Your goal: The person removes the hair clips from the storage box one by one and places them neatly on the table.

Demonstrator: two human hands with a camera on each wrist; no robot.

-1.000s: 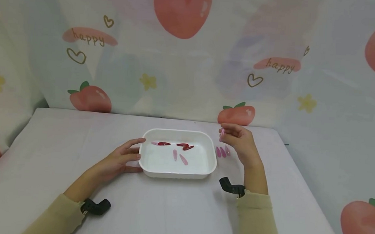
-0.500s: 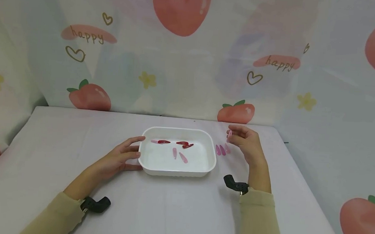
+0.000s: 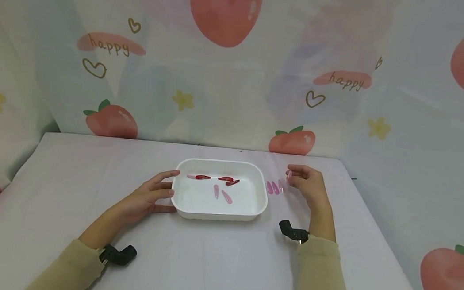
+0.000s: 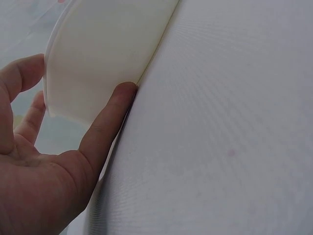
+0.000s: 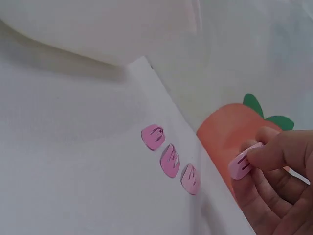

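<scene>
My right hand (image 3: 310, 186) pinches a pink snap hair clip (image 5: 239, 166) between thumb and fingers, above the table to the right of the white tray. Three pink hair clips (image 3: 275, 187) lie in a row on the cloth, between that hand and the tray. At the tray's left end is my left hand (image 3: 145, 198), its fingertips against the rim and its thumb low on the outer wall, as the left wrist view shows. Inside the white tray (image 3: 218, 216) are several hair clips, among them red clips (image 3: 226, 179) and pink clips (image 3: 226, 197).
A white cloth (image 3: 209, 259) covers the table. Behind it hangs a printed backdrop (image 3: 228, 82) with peaches, hearts and lettering. Each forearm carries a black wrist camera (image 3: 292, 231) near the sleeve cuff.
My right hand has moved right and slightly down with the pink hair clip, drawing away from the tray. The left hand stays at the tray's left end.
</scene>
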